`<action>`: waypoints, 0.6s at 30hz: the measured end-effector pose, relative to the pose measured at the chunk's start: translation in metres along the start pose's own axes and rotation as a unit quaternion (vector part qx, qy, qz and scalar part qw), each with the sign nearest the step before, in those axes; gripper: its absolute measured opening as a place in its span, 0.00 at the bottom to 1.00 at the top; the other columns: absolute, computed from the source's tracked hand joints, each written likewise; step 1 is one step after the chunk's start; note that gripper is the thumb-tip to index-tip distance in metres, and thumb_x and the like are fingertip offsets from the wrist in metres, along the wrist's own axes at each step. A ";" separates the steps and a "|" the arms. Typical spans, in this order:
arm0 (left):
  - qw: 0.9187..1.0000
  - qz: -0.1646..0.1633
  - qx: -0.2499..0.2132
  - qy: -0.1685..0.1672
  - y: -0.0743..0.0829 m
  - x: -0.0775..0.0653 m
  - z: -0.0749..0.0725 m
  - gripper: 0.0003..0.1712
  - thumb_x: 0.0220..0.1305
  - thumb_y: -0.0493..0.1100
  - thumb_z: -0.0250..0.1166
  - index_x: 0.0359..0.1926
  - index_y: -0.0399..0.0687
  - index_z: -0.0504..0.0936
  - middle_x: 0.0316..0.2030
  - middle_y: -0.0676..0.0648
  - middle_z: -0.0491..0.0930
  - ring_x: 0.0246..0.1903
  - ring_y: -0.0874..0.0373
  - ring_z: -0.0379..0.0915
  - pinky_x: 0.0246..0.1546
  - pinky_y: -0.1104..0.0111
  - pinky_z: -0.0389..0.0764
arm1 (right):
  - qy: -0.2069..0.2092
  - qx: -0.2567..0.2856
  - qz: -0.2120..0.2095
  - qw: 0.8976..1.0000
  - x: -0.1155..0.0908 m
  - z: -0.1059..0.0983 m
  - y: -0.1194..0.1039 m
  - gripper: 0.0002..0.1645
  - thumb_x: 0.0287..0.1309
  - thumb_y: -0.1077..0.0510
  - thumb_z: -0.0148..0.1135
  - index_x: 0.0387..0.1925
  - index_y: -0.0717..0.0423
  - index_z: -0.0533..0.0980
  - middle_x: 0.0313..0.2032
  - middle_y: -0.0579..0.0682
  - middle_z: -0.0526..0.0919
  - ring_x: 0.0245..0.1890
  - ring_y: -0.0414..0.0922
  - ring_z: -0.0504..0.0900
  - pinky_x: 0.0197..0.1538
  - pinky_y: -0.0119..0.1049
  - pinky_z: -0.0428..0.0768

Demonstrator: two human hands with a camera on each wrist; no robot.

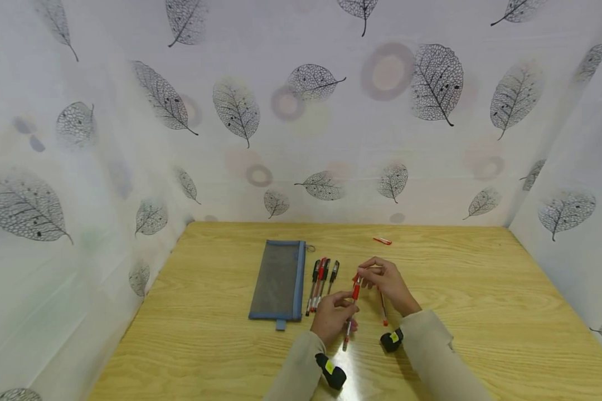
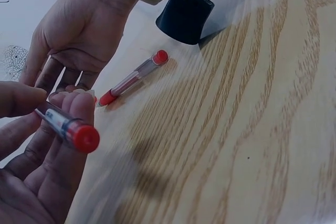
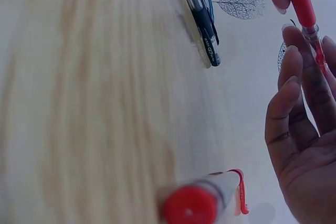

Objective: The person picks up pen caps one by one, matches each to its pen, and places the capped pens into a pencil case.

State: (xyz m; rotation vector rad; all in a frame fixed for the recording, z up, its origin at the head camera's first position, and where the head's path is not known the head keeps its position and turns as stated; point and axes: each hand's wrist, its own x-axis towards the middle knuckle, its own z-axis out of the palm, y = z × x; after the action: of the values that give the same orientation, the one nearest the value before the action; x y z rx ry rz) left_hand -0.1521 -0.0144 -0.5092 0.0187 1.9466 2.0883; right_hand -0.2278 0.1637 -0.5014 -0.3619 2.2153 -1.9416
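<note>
In the head view my left hand (image 1: 331, 318) grips the barrel of a red gel pen (image 1: 355, 293), which slants with its red grip section toward the far side. At that upper end, the fingers of my right hand (image 1: 390, 285) pinch a clear and red pen cap (image 3: 319, 56) around the tip; how far it sits over the tip is hard to see. The pen's red end plug (image 2: 85, 138) faces the left wrist camera. Another red pen (image 2: 134, 78) lies uncapped on the table below my right hand. A loose red cap (image 1: 383, 241) lies farther back.
Left of my hands, several black and red pens (image 1: 323, 271) lie side by side. Beside them is a grey mesh pouch with blue edging (image 1: 277, 279). The wooden table (image 1: 195, 278) meets leaf-patterned sheeting (image 1: 331, 139) at the back and sides.
</note>
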 end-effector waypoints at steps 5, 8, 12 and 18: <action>1.000 -0.003 -0.004 0.003 0.000 -0.001 0.000 0.20 0.66 0.33 0.59 0.58 0.34 0.76 0.35 0.45 0.81 0.21 0.61 0.78 0.26 0.65 0.83 | -0.008 0.004 -0.012 1.000 0.000 0.002 0.001 0.20 0.66 0.58 0.58 0.48 0.73 0.72 0.32 0.49 0.87 0.27 0.42 0.80 0.35 0.42 0.81; 1.000 -0.002 -0.004 0.004 0.000 -0.002 -0.001 0.20 0.66 0.33 0.59 0.58 0.33 0.76 0.36 0.45 0.81 0.22 0.61 0.78 0.27 0.64 0.83 | -0.012 0.004 -0.022 1.000 0.000 0.003 0.002 0.21 0.66 0.57 0.58 0.48 0.74 0.72 0.32 0.50 0.87 0.27 0.42 0.80 0.35 0.42 0.81; 1.000 -0.004 -0.006 0.004 0.000 -0.002 -0.001 0.20 0.66 0.34 0.58 0.58 0.33 0.75 0.36 0.45 0.81 0.22 0.61 0.77 0.27 0.63 0.84 | -0.016 0.006 -0.025 1.000 0.000 0.004 0.003 0.22 0.66 0.56 0.58 0.48 0.75 0.72 0.32 0.50 0.87 0.27 0.41 0.80 0.35 0.42 0.81; 1.000 -0.004 -0.026 -0.004 -0.001 -0.002 -0.001 0.21 0.67 0.32 0.57 0.59 0.30 0.74 0.37 0.44 0.81 0.22 0.62 0.77 0.27 0.64 0.83 | -0.023 0.019 -0.019 0.999 0.001 0.004 0.003 0.21 0.66 0.57 0.59 0.47 0.74 0.71 0.32 0.49 0.87 0.27 0.40 0.80 0.33 0.38 0.80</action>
State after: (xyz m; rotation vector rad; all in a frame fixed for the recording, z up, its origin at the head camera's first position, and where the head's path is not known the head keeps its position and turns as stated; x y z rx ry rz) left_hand -0.1504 -0.0162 -0.5097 0.0079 1.8837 2.1311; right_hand -0.2275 0.1598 -0.5046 -0.4415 2.1551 -1.9699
